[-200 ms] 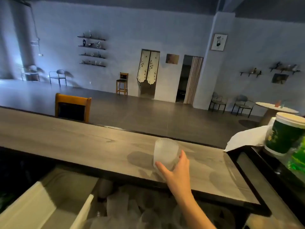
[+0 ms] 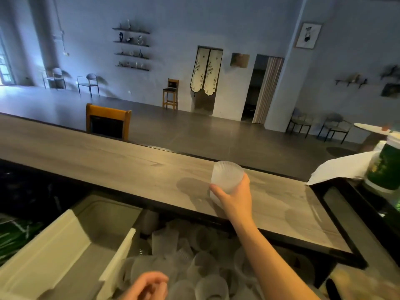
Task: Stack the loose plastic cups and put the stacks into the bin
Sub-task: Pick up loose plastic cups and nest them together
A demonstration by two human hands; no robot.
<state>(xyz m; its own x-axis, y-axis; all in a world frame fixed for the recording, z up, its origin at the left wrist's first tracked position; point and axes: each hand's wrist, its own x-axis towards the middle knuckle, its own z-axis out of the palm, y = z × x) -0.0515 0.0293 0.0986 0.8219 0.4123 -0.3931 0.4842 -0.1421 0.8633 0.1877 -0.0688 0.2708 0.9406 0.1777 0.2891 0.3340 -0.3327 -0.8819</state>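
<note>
1. Nearest me, low in view, the left hand [image 2: 146, 285] hovers over the pile of loose cups [image 2: 194, 256] in the sink-like well below the counter. Its fingers look loosely curled, but it is blurred and cut off, so I cannot tell whether it holds anything.
2. Left of the pile sits a pale bin [image 2: 54, 245], its near end out of view.
3. Farther off, the right hand [image 2: 234, 197] grips a ribbed frosted cup [image 2: 226, 179] standing mouth-down on the counter [image 2: 129, 167], thumb on its left side and fingers round the right.
4. To do this well, I'd lift it straight up, bring it to the pile, and nest it squarely, rims aligned.
5. The heaped cups are dim and translucent; I can't count them.
</note>
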